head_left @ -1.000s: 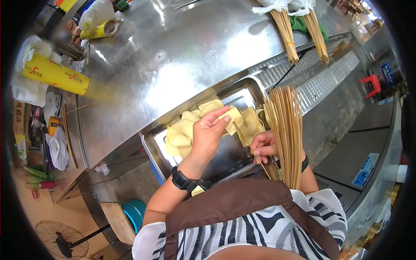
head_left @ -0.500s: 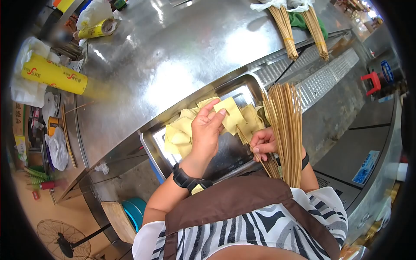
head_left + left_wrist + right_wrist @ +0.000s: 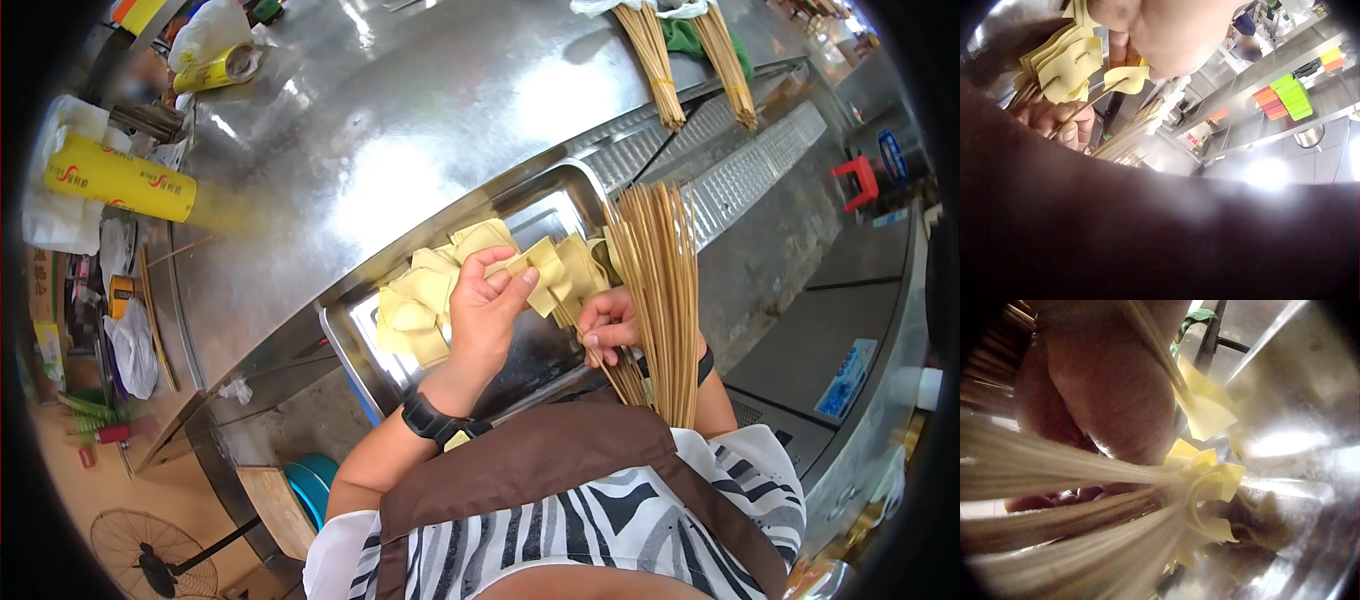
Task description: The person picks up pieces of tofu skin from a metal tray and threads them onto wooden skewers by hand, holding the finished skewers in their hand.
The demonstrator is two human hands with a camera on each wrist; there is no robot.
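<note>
My left hand (image 3: 485,310) pinches a thin yellow sheet of tofu skin (image 3: 545,275) between thumb and fingers. In the left wrist view, a bamboo skewer (image 3: 1082,107) passes through this tofu skin sheet (image 3: 1127,79). My right hand (image 3: 612,325) grips skewers low on their sticks, thumb against the fingers. Several folded sheets (image 3: 1072,65) sit threaded on skewers beside that hand. A thick bundle of bare skewers (image 3: 660,300) fans up over the right forearm. Loose sheets (image 3: 425,290) lie piled in the metal tray (image 3: 340,345), under and left of my left hand.
Behind the tray stretches a steel counter (image 3: 300,240). Two bundles of skewers (image 3: 650,70) lie at its far right, near a green cloth (image 3: 683,37). Yellow film rolls (image 3: 120,175) and plastic bags (image 3: 130,345) are at the left. A red stool (image 3: 856,187) stands far right.
Over the last second, my left hand turns the sheet flat to view, then tilts it and brings it down nearer the right hand. The right hand keeps its grip on the skewers.
</note>
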